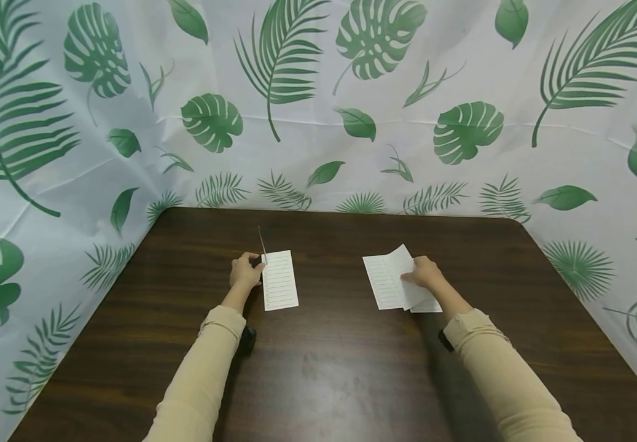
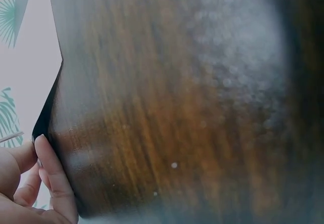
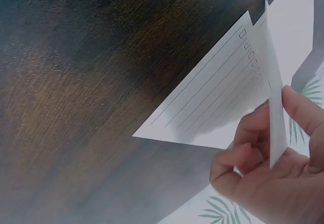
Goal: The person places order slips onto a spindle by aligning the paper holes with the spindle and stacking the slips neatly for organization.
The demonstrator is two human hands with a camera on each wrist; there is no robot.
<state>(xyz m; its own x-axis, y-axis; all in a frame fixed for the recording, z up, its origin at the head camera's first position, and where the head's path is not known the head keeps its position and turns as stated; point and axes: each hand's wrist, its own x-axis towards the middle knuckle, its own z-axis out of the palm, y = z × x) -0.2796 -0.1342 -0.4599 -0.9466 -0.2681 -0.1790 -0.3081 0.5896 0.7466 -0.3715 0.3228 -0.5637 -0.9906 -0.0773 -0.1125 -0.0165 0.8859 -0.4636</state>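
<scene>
At the left of the table my left hand (image 1: 245, 270) pinches the edge of a white lined card (image 1: 281, 281) between thumb and fingertips. A small black piece (image 2: 45, 113) shows against the card at those fingertips, and a thin, stick-like strip (image 1: 261, 240) rises beside the card's upper left corner; its kind cannot be told. My right hand (image 1: 424, 273) pinches a white card (image 2: 30, 72) no further than its edge; in the right wrist view this held card (image 3: 273, 82) stands nearly edge-on between thumb and fingers. Beneath it lies a lined card (image 3: 212, 82) with small checkboxes, overlapping other white cards.
Both hands work over a dark wood-grain table (image 1: 318, 356) with rounded far corners. A white sheet with green leaf prints (image 1: 301, 141) hangs behind and along both sides. Black bands (image 1: 247, 341) sit at the wrists, below the light sleeves (image 1: 202, 374).
</scene>
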